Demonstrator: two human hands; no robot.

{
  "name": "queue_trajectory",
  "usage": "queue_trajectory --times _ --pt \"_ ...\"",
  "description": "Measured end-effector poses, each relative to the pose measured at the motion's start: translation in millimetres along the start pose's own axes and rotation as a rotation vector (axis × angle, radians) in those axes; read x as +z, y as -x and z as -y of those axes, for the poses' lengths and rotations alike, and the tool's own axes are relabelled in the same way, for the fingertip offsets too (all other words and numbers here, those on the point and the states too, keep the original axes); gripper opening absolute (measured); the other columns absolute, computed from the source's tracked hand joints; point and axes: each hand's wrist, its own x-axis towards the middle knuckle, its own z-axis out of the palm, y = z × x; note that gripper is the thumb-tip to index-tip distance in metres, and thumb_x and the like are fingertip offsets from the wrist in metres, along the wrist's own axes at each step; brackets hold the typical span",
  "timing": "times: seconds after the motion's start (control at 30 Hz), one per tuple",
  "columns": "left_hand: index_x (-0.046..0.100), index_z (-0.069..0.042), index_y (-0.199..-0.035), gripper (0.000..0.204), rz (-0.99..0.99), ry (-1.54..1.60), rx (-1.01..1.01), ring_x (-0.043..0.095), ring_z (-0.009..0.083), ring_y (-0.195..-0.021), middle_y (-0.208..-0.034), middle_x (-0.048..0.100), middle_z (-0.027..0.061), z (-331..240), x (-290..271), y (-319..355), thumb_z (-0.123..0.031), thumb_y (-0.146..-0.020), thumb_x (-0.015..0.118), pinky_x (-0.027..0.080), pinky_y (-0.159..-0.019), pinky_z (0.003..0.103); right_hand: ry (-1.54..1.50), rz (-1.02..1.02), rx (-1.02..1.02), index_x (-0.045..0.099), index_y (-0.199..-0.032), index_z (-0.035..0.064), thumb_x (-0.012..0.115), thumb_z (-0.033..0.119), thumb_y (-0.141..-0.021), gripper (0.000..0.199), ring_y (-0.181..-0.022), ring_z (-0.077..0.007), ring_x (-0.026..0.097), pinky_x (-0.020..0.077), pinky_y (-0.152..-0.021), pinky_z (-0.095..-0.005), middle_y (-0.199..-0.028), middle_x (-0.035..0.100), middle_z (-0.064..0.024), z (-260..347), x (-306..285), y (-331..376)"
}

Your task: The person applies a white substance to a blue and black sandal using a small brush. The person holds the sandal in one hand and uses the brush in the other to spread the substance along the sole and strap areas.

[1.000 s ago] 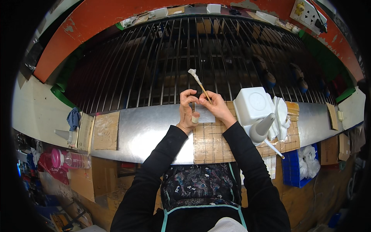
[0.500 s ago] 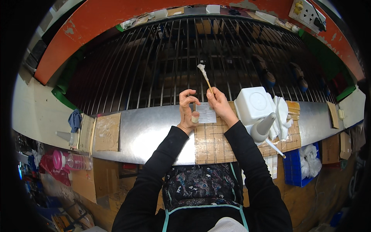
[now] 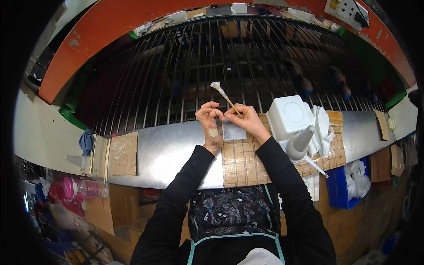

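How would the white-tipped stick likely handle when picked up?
The white-tipped stick is probably light, being so slim. It juts straight from the right hand, so it seems stiff. Its lumpy white tip may squash easily.

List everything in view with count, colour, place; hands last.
stick: 1, tan, white-tipped, in right hand
counter: 1, silver, centre
mat: 1, brown, on counter
paper: 1, white, on mat
tub: 1, white, right of centre
cones: 2, grey, beside tub and far left
cloths: several, white, right of tub
rods: many, dark grey, beyond counter
bin: 1, blue, lower right
bags: uncounted, white, in bin
rag: 1, blue, left
bottle: 1, pink-lidded, lower left
left hand: 1, black-sleeved, by paper
right hand: 1, black-sleeved, by tub
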Motion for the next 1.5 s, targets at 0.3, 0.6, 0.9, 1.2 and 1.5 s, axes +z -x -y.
queue_trajectory --times 0.3,0.6,0.9,1.2,1.5 --pt "0.031 -0.012 -0.119 0.054 -0.071 0.142 -0.090 0.053 0.0156 -0.078 -0.122 0.043 0.0168 -4.3 1.1 -1.9 -0.059 -0.096 0.044 0.045 -0.079 0.032 0.106 -0.086 -0.043 0.072 -0.087 0.0018 0.084 0.021 -0.076 0.025 -0.052 -0.0024 0.035 0.0287 -0.048 -0.0231 -0.062 0.054 0.0034 11.7 8.6 5.3" --pt "0.033 -0.012 -0.119 0.046 -0.125 0.148 -0.098 0.053 0.0168 -0.079 -0.120 0.046 0.0156 -3.7 -0.5 -4.4 -0.053 -0.099 0.041 0.044 -0.082 0.034 0.237 -0.242 -0.236 0.073 -0.083 0.0012 0.081 0.016 -0.078 0.018 -0.049 -0.0056 0.040 0.0315 -0.045 -0.0255 -0.069 0.065 -0.0030 13.0 24.5 8.4" --pt "0.034 -0.013 -0.119 0.046 -0.150 0.188 -0.140 0.053 0.0170 -0.079 -0.118 0.047 0.0146 -2.2 -0.9 -4.7 -0.054 -0.099 0.040 0.044 -0.081 0.033 0.323 -0.260 -0.225 0.071 -0.083 0.0013 0.078 0.015 -0.080 0.016 -0.049 -0.0093 0.043 0.0346 -0.047 -0.0263 -0.070 0.064 -0.0057 11.4 27.4 10.0" --pt "0.038 -0.018 -0.117 0.042 -0.175 0.263 -0.201 0.053 0.0170 -0.079 -0.113 0.049 0.0114 -4.9 -1.0 -7.3 -0.056 -0.099 0.040 0.045 -0.081 0.031 0.317 -0.321 -0.323 0.071 -0.087 0.0009 0.078 0.013 -0.080 0.015 -0.052 -0.0112 0.050 0.0393 -0.048 -0.0270 -0.073 0.066 -0.0076 13.0 34.3 11.7" --pt "0.034 -0.015 -0.118 0.040 -0.166 0.262 -0.207 0.053 0.0153 -0.078 -0.114 0.049 0.0124 -2.4 -2.3 -6.9 -0.051 -0.101 0.039 0.044 -0.080 0.032 0.305 -0.365 -0.338 0.073 -0.086 0.0012 0.080 0.014 -0.080 0.015 -0.048 -0.0049 0.038 0.0293 -0.044 -0.0240 -0.065 0.062 -0.0024 8.7 36.7 11.4"
